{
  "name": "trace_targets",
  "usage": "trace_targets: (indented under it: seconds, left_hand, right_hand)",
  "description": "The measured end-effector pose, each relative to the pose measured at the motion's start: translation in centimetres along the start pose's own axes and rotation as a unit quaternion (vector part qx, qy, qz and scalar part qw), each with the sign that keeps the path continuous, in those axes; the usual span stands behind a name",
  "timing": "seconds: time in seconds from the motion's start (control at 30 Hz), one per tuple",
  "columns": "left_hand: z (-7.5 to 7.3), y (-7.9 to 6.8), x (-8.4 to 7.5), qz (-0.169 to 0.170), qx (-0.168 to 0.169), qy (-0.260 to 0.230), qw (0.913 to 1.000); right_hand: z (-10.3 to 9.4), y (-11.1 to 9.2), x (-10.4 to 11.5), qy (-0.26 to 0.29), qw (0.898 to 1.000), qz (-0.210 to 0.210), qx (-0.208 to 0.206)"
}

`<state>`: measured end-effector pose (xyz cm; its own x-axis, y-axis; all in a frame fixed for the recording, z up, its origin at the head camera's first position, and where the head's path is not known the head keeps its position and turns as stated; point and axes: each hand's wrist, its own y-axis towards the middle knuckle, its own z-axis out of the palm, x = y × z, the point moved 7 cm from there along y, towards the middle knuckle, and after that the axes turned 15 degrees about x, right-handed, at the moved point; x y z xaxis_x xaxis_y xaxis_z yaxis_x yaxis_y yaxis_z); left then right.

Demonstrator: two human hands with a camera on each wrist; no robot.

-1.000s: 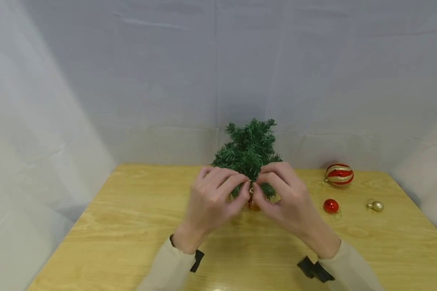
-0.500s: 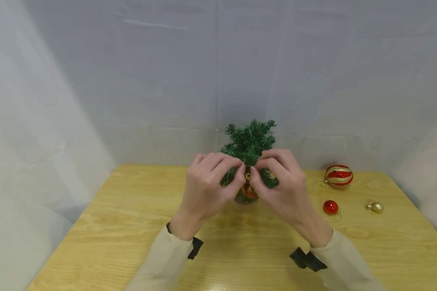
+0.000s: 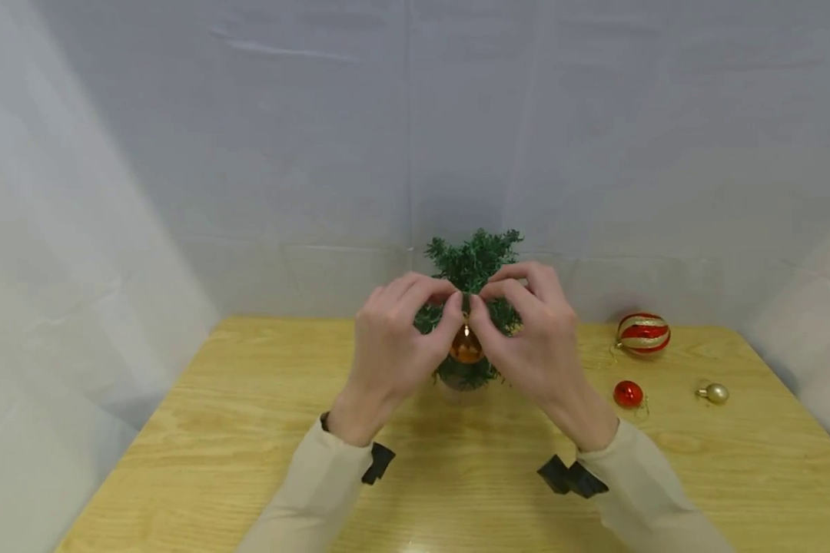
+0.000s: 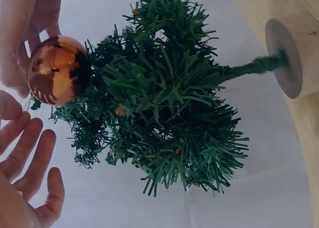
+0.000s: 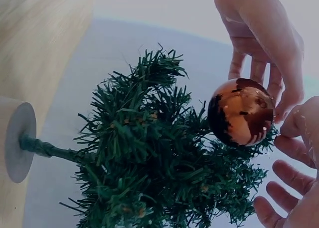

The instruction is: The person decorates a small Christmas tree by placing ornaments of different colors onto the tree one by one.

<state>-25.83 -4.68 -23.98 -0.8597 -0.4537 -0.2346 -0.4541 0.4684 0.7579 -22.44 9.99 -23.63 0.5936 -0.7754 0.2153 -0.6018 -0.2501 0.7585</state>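
Observation:
A shiny copper-orange Christmas bauble (image 3: pixel 466 347) hangs between my two hands, in front of a small green artificial Christmas tree (image 3: pixel 473 257). Thumb and forefinger of my left hand (image 3: pixel 397 338) pinch one side of the bauble's thin hanging string. My right hand (image 3: pixel 536 338) pinches the other side, its fingertips close to the left ones. The string itself is mostly hidden by the fingertips. In the left wrist view the bauble (image 4: pixel 57 71) is near the tree's upper branches (image 4: pixel 149 83); whether they touch, I cannot tell. The other fingers are bent loosely.
The tree stands on a round wooden base (image 5: pixel 20 138). On the right of the wooden table (image 3: pixel 249 430) lie a red-and-gold striped bauble (image 3: pixel 644 334), a small red bauble (image 3: pixel 628 394) and a small pale gold one (image 3: pixel 716 393). White cloth (image 3: pixel 304 153) hangs behind.
Both hands have risen together toward the tree's upper part, lifting the copper bauble with them. The lower tree and its base have come into sight below. The baubles on the right have stayed put.

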Motion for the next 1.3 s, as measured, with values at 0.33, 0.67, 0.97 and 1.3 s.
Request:
trace_targets:
  seconds: [0.33, 0.67, 0.97, 1.3]
  left_hand:
    - [0.7, 0.4, 1.6, -0.065, 0.068, -0.040, 0.9947]
    - [2.1, 0.0, 2.1, -0.103, 0.160, -0.057, 0.9801]
    - [1.9, -0.6, 2.1, -0.101, 0.166, -0.091, 0.9767]
    - [1.0, -0.7, 5.0, -0.092, 0.092, -0.127, 0.9833]
  right_hand:
    - [0.4, 0.4, -0.3, 0.004, 1.000, 0.025, 0.011]
    - [0.6, 0.1, -0.6, -0.048, 0.998, 0.028, 0.031]
    - [0.9, -0.6, -0.1, -0.064, 0.996, 0.004, 0.061]
    - [0.6, -1.0, -0.7, -0.018, 0.999, -0.010, 0.049]
